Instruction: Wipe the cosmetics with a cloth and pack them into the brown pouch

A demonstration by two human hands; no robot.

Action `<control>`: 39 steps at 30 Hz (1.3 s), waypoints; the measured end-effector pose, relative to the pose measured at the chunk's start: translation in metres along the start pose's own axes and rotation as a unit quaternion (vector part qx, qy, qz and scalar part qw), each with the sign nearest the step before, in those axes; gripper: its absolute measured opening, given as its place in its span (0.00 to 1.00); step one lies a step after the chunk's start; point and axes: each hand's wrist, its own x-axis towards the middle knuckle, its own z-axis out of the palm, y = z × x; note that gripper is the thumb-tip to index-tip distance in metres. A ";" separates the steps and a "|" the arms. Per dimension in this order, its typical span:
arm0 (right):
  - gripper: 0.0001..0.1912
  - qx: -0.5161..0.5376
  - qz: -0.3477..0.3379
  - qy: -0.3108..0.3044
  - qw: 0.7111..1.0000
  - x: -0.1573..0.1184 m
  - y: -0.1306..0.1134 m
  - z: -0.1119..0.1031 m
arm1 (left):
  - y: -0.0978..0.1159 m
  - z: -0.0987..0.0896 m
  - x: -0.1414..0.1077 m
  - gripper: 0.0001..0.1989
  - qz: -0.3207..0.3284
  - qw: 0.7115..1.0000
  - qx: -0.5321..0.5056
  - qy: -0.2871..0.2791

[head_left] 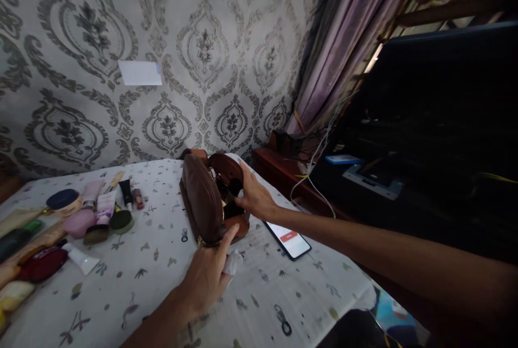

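Note:
A brown leather-look zip cosmetic bag [201,197] lies unzipped on the table, its mouth towards the right. Dark items show inside the bag, too shadowed to name. At the opening is my right hand [257,197], closed on the bag's right rim with some fingertips inside, partly hidden. My left hand [204,280] is by the near end of the bag, its thumb pointing up against it. A crumpled white tissue [233,263] sticks out from under that hand's curled fingers.
Many cosmetics stand or lie on the left, among them a dark red compact [42,264], a white tube [81,258] and a pink jar [80,223]. A lit phone [289,239] lies right of the bag. White cables [309,178] hang past the table's right edge.

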 end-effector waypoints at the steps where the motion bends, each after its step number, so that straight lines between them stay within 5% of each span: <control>1: 0.51 0.020 0.015 0.018 1.000 -0.001 0.002 0.004 | 0.000 0.000 0.000 0.36 -0.002 1.000 0.000 -0.003; 8: 0.40 0.108 0.144 0.046 0.983 -0.010 0.010 0.027 | 0.006 -0.005 0.000 0.41 -0.022 0.999 -0.003 -0.031; 16: 0.24 0.063 0.141 0.042 0.987 -0.011 0.006 0.029 | 0.008 -0.007 0.000 0.39 -0.027 0.998 -0.036 -0.047; 39: 0.27 0.132 0.166 0.055 0.976 -0.021 0.006 0.025 | 0.018 -0.028 -0.008 0.43 -0.046 0.999 -0.023 -0.017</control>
